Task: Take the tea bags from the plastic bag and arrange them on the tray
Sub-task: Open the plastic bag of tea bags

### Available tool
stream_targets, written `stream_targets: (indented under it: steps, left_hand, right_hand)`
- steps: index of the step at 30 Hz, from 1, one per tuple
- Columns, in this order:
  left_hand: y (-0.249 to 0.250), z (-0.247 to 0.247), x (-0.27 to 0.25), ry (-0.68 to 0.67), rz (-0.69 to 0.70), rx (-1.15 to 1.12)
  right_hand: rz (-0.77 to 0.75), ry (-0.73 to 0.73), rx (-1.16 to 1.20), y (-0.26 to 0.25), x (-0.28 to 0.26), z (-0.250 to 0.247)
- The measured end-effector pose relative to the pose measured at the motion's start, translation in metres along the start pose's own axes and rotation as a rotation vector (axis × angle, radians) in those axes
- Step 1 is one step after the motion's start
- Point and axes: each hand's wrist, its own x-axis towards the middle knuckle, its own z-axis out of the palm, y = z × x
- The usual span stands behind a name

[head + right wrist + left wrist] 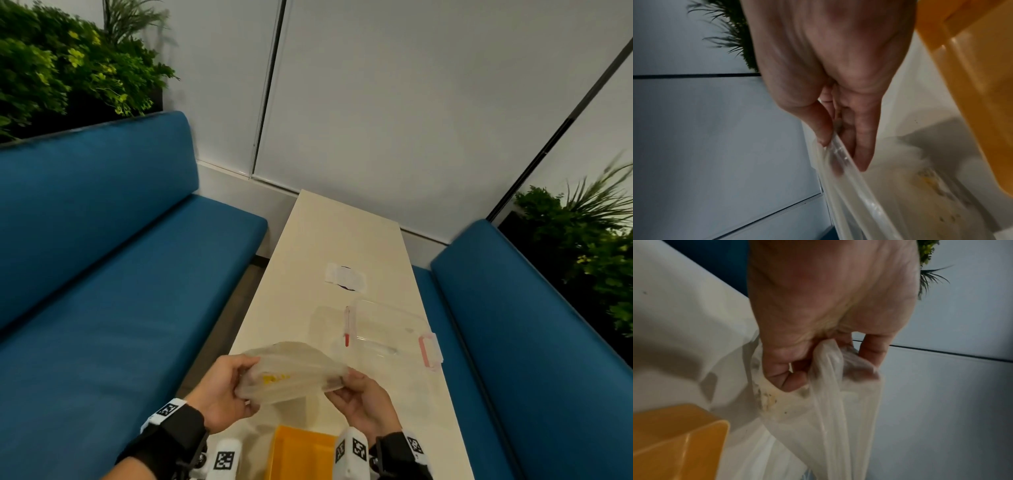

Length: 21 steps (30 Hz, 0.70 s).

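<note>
The left hand [224, 389] grips one end of a translucent plastic bag [294, 371], thumb on top and fingers curled beneath, the film bunched in the fist in the left wrist view. The right hand [364, 399] pinches the bag's opposite end between its thumb and straightened fingers [863, 146]. The bag hangs stretched between both hands above the near end of a long cream bench [308, 260]. Inside the cloudy, creased film, tea bags [275, 378] show only as a yellow smear and brownish specks; their number and shape cannot be made out. Below the hands, a glossy yellow plastic tray [301, 455] with rounded corners sits on the bench, cut off by the lower edge of the head view and partly hidden by white wrist-worn cameras. Farther along the bench, near its right edge, stands a clear lidless container [390, 329] with pink latches, hard to read against the pale surface. Beyond it lies a white taped patch [344, 275]. Blue upholstered seats [102, 260] flank the bench.
</note>
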Motion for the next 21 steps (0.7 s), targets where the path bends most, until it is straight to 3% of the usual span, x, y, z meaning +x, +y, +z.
stream_targets:
  steps: [3,6,13,17,19,21]
  left_hand:
    - [0.0,0.002,0.001,0.024,0.074,-0.119]
    - [-0.001,0.001,0.002,0.055,0.125,-0.24]
    - [-0.009,0.002,0.006,0.075,0.119,-0.17]
    - [-0.011,-0.004,0.008,0.056,0.115,-0.163]
    - [-0.009,-0.008,0.007,-0.023,0.159,-0.134]
    - [-0.01,-0.009,0.006,-0.002,0.261,-0.058]
  right_hand:
    - [0.105,-0.04,0.033,0.007,0.0,0.0]
    - [0.19,0.015,-0.005,0.017,0.0,0.004]
    - [0.213,0.169,-0.11,0.027,-0.004,0.028]
    - [0.083,0.164,-0.208,0.023,-0.01,0.036]
    - [-0.065,0.13,-0.341,0.023,-0.009,0.036]
    - [-0.232,0.052,-0.563,0.025,-0.012,0.036]
